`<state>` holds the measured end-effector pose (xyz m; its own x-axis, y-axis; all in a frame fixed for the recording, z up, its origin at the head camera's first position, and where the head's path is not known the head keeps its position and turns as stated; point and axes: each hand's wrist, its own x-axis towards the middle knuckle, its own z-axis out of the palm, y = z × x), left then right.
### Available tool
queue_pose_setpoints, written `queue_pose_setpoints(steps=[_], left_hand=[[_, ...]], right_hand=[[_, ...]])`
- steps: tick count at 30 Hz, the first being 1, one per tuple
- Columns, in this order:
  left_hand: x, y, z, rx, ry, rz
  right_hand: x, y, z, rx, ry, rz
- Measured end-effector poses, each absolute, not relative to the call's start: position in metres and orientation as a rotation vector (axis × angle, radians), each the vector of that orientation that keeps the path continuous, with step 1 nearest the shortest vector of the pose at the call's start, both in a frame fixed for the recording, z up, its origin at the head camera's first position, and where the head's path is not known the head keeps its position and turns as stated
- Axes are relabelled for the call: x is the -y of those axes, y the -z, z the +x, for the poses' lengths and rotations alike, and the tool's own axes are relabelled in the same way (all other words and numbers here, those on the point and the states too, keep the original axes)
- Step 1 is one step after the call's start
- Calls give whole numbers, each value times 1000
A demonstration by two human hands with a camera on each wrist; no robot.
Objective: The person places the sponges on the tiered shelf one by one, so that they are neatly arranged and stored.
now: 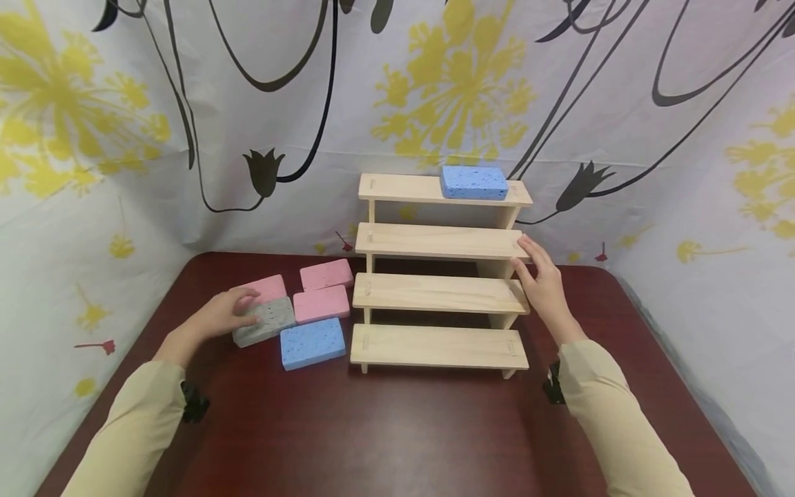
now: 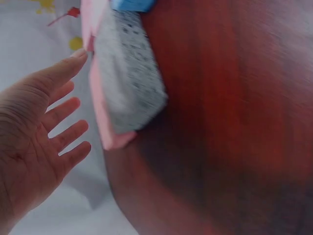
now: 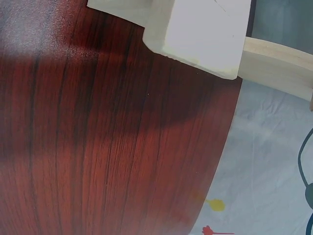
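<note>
My left hand point(image 1: 219, 316) reaches over a grey sponge point(image 1: 267, 322), which lies partly on a pink sponge point(image 1: 263, 287). In the left wrist view its fingers are spread, with nothing between them, beside the grey sponge point(image 2: 128, 73). At the wooden stepped shelf point(image 1: 441, 293), my right hand point(image 1: 545, 290) touches the right end of the second board from the top, fingers fairly straight. The right wrist view shows the shelf boards point(image 3: 205, 36) but not that hand. One blue sponge point(image 1: 474, 183) sits on the top board, toward its right end.
Two more pink sponges point(image 1: 326, 275) and a second blue sponge point(image 1: 312, 344) lie left of the shelf. Dark red-brown table point(image 1: 373, 428) has a rounded edge. White patterned cloth point(image 1: 298, 124) surrounds the back and sides.
</note>
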<state>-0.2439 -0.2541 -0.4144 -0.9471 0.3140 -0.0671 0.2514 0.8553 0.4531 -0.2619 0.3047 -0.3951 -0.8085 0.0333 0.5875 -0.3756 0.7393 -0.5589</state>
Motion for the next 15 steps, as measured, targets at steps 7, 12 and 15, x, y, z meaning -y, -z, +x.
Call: queue_pose_setpoints(steps=[7, 12, 15], left_hand=[[270, 435, -232, -2893, -662, 499], [272, 439, -231, -2873, -663, 473], [271, 441, -231, -2871, -654, 441]], right_hand=[[-305, 396, -262, 2356, -944, 266], [-305, 394, -261, 2345, -961, 282], [-304, 393, -261, 2347, -961, 281]])
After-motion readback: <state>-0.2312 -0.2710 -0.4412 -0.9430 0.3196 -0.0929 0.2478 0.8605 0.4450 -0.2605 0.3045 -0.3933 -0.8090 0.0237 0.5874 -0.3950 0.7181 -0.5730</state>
